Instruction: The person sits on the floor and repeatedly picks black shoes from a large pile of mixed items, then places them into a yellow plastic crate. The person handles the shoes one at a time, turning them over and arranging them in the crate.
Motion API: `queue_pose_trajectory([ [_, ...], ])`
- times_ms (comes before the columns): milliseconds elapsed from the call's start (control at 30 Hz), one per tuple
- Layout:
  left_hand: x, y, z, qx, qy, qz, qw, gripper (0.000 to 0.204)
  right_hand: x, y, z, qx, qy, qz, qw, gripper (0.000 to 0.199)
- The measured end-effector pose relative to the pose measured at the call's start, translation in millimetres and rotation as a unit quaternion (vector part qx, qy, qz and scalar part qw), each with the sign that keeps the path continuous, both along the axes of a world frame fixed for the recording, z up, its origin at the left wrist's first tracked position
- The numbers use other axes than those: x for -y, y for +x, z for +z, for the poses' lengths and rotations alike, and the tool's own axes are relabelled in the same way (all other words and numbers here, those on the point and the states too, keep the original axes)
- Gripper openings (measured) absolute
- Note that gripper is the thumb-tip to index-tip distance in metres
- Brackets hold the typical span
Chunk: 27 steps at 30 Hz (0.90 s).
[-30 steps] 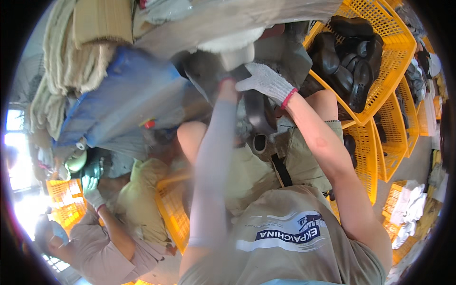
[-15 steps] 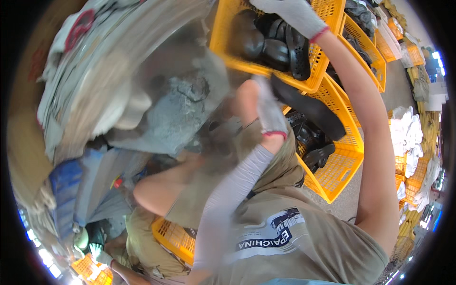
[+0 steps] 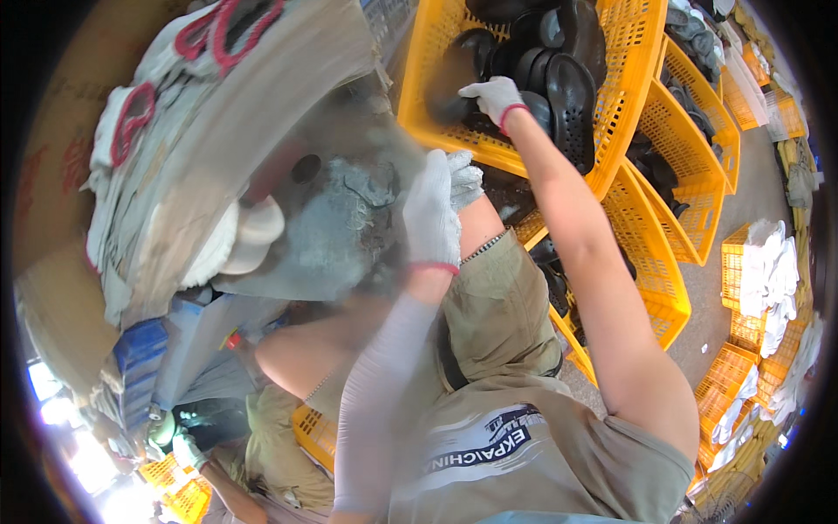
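Observation:
My right hand (image 3: pixel 495 94), in a white knit glove with a red cuff, reaches into a yellow plastic basket (image 3: pixel 627 83) of black clogs (image 3: pixel 572 100). Its index finger stretches left over the clogs, and I see nothing held in it. My left hand (image 3: pixel 432 210), gloved likewise below a grey sleeve, is raised beside my bent knee (image 3: pixel 480 224). Its greyish fingers curl to the right; whatever they may hold is hidden. Left of that hand lies a grey, crusted surface (image 3: pixel 336 231), partly blurred.
Below the near basket stands another yellow basket (image 3: pixel 650 275) with black footwear. More yellow baskets (image 3: pixel 711 214) line the right side. A stack of grey and white cloth pieces (image 3: pixel 166 166) with red edging rises at left. At lower left, another person's gloved hand (image 3: pixel 188 452) shows.
The long black clog beside my left hand is no longer there. That hand has moved left and turned. My right hand has come down from the basket's far side onto the clogs.

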State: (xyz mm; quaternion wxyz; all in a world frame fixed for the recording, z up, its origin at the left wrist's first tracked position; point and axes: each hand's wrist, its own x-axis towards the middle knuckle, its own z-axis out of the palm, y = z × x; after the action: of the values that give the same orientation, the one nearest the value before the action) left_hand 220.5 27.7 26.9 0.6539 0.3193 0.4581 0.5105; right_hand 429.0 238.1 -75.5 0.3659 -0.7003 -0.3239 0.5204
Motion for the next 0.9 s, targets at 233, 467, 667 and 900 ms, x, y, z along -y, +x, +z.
queue_pose_trajectory([
  [233, 13.5, -37.4, 54.1, -0.483, 0.463, 0.088, 0.738, 0.066, 211.4, 48.8, 192.8, 0.032, 0.248, 0.220, 0.943, 0.065],
  [467, 51.4, -82.6, 59.3, -0.336, 0.106, -0.177, 0.919, 0.062, 199.0, -49.1, 225.3, -0.032, 0.282, 0.313, 0.906, 0.061],
  [667, 63.0, -187.7, -6.9, -0.116, -0.051, 0.052, 0.991, 0.044, 263.3, -217.0, 80.8, -0.177, 0.025, 0.318, 0.931, 0.052],
  [900, 43.6, -223.7, -16.5, -0.070, 0.102, 0.124, 0.985, 0.038, 227.7, -243.5, 67.9, -0.268, -0.035, 0.236, 0.934, 0.051],
])
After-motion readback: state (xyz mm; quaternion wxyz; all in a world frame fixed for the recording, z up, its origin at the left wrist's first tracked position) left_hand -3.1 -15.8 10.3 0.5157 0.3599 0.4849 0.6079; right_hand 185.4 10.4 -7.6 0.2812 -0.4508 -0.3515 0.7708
